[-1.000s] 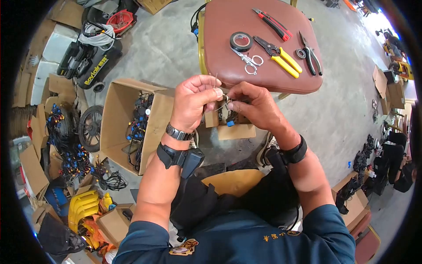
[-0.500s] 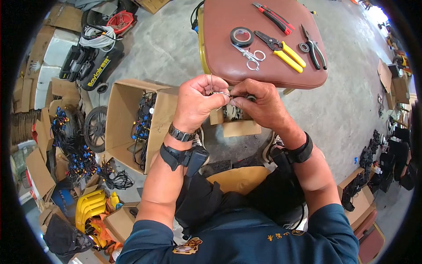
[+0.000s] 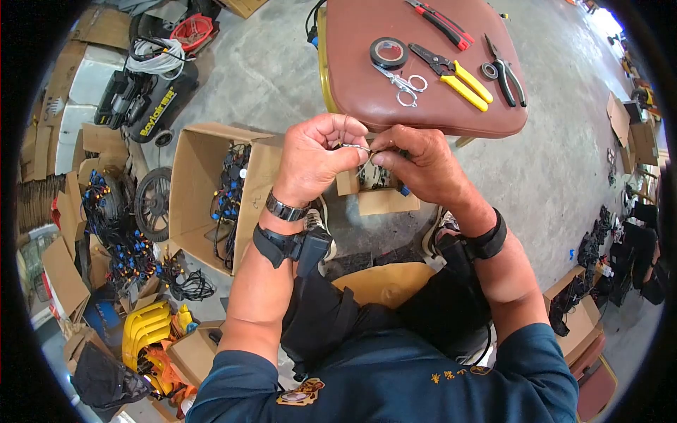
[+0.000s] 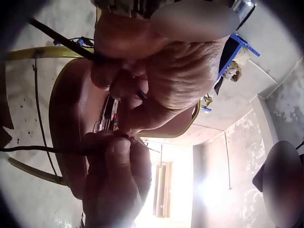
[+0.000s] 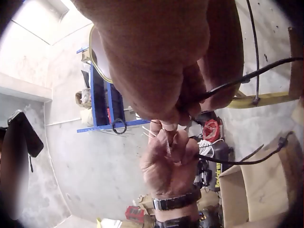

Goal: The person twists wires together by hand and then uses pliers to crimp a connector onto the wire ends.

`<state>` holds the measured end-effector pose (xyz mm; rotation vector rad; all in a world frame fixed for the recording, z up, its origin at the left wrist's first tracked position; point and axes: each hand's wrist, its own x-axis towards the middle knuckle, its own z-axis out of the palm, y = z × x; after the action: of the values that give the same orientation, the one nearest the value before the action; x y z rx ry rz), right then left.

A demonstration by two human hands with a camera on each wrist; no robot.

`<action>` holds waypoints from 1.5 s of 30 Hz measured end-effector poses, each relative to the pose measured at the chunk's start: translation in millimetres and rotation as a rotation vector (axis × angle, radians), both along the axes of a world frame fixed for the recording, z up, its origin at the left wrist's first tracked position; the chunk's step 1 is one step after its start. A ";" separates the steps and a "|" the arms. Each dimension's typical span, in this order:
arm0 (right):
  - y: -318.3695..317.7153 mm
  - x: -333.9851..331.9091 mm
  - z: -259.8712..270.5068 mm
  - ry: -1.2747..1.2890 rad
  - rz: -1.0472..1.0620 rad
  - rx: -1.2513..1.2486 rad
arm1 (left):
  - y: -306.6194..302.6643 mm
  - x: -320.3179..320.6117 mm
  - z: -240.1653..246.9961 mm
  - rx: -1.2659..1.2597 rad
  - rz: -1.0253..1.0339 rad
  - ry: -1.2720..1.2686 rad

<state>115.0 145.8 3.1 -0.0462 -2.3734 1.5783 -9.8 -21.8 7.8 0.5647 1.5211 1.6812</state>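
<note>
On my remote feed, a seated person in a dark blue top works just in front of a maroon chair seat [image 3: 367, 106]. The left hand [image 3: 316, 161] and right hand [image 3: 417, 168] meet fingertip to fingertip. The bare wire strands [image 3: 355, 147] are held in the air between the two hands, above a small cardboard box [image 3: 381, 202] on the concrete floor [image 3: 268, 77]. The left fingers [image 3: 343, 131] are curled and pinch one side of the strands. The right fingers [image 3: 386, 158] are narrowed to a pinch on the other side. In my right wrist view, a black cable [image 5: 247, 76] passes through the right hand's closed grip and trails off toward the floor. I cannot tell from any view how the strands are joined. On the chair seat lie a roll of black tape [image 3: 388, 51], silver scissors [image 3: 403, 85], yellow-handled pliers [image 3: 458, 81], black-handled pliers [image 3: 505, 76] and a red-handled tool [image 3: 437, 21], all well apart from the hands. To the person's left an open carton [image 3: 185, 176] holds black leads with blue plugs. More such leads [image 3: 116, 247] lie heaped on the floor beside a wheel [image 3: 151, 204], and a black compressor [image 3: 141, 99] stands beyond.
</note>
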 end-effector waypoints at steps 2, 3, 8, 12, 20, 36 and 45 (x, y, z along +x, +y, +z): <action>1.0 0.4 0.1 -0.013 0.013 -0.010 | -0.7 -0.1 0.0 0.004 -0.006 0.008; 1.5 0.9 0.0 -0.029 0.016 -0.020 | -0.7 0.2 0.3 0.013 -0.006 0.032; 1.7 1.9 2.4 -0.134 0.015 -0.163 | 2.9 8.0 -3.8 0.112 0.048 0.134; 3.5 2.1 0.6 -0.161 0.029 -0.255 | 3.8 12.5 -1.1 0.115 0.062 0.160; 3.5 4.5 7.0 -0.262 0.058 -0.535 | 6.2 17.9 6.2 0.141 0.080 0.310; 19.9 12.5 19.2 -0.353 0.134 -0.650 | 11.8 17.6 1.3 0.198 0.015 0.709; 38.0 14.7 20.7 -0.451 0.199 -0.720 | 25.0 16.0 7.3 0.261 -0.043 0.981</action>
<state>129.6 183.9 23.8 -0.3550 -1.9867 2.6810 6.2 3.2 15.1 1.7283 1.8920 1.6507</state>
